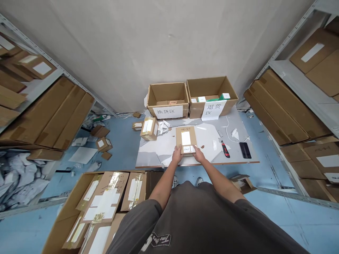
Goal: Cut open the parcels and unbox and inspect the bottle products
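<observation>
A small brown cardboard box (178, 135) with white labels and handwriting on it is at the front middle of the table. My left hand (177, 154) grips its near left corner, and my right hand (198, 154) grips the near right one. Fingers of both hands are closed against the box sides; their undersides are hidden. A red and black utility knife (225, 149) lies to the right of my right hand, with a dark phone (245, 150) beyond it. Left of the held box stands another taped carton (149, 128), beside crumpled white paper (164, 127).
Two open cartons with paper signs, one left (168, 112) and one right (214, 110), stand along the table's back. A large carton (59, 222) full of taped boxes is at my left. Shelves of boxes flank both sides. A white cable (228, 131) crosses the table's right part.
</observation>
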A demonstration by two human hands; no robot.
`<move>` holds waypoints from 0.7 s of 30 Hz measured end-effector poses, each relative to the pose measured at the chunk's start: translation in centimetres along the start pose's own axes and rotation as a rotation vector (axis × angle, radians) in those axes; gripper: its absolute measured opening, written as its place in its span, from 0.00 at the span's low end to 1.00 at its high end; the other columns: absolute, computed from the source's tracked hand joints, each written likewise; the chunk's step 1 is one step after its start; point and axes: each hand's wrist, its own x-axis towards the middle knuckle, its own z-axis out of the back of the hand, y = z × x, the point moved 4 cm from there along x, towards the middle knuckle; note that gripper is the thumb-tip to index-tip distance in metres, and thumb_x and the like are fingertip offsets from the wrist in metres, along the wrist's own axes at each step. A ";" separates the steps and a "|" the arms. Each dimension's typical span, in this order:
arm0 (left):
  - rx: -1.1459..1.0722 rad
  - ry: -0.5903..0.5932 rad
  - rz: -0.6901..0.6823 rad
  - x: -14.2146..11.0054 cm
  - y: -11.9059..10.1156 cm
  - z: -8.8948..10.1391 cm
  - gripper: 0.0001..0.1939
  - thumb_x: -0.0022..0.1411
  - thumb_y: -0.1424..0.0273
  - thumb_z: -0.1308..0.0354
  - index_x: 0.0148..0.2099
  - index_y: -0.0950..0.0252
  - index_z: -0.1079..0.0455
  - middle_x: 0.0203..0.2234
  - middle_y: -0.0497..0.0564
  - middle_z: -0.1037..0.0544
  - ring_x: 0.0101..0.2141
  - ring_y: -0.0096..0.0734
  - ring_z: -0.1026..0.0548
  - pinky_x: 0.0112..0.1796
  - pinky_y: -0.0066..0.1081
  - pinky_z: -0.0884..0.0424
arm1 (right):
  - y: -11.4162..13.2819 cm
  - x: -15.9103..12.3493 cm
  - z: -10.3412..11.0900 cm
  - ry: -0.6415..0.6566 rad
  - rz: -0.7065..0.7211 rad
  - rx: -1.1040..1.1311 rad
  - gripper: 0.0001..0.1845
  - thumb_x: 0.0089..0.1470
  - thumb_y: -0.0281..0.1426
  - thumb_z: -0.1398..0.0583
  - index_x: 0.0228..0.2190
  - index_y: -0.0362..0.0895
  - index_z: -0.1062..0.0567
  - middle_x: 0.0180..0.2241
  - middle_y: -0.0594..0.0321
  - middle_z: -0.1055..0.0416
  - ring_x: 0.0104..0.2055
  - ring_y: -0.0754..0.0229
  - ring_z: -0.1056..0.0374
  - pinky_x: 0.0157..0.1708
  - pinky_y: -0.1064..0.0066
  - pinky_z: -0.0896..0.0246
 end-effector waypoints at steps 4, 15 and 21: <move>-0.015 -0.023 -0.019 0.1 0.2 -0.1 0.50 0.61 0.75 0.34 0.80 0.54 0.51 0.74 0.66 0.45 0.63 0.58 0.27 0.63 0.46 0.33 | -0.2 0.1 -0.1 -0.002 0.013 0.008 0.41 0.68 0.29 0.42 0.76 0.46 0.50 0.66 0.45 0.36 0.62 0.48 0.29 0.61 0.63 0.36; -0.416 -0.209 -0.147 1.0 2.0 0.1 0.56 0.54 0.73 0.28 0.79 0.62 0.49 0.67 0.64 0.34 0.69 0.56 0.36 0.68 0.47 0.39 | 3.5 -0.4 2.6 -0.304 0.222 -0.132 0.33 0.68 0.28 0.45 0.72 0.45 0.36 0.69 0.43 0.38 0.69 0.43 0.41 0.66 0.52 0.42; -0.638 -0.176 -0.111 2.3 3.0 -1.1 0.62 0.48 0.67 0.22 0.79 0.64 0.48 0.71 0.64 0.35 0.71 0.57 0.38 0.69 0.49 0.40 | 7.2 -1.4 3.8 -0.374 0.322 -0.239 0.36 0.67 0.26 0.45 0.73 0.51 0.37 0.72 0.45 0.42 0.72 0.38 0.48 0.66 0.48 0.44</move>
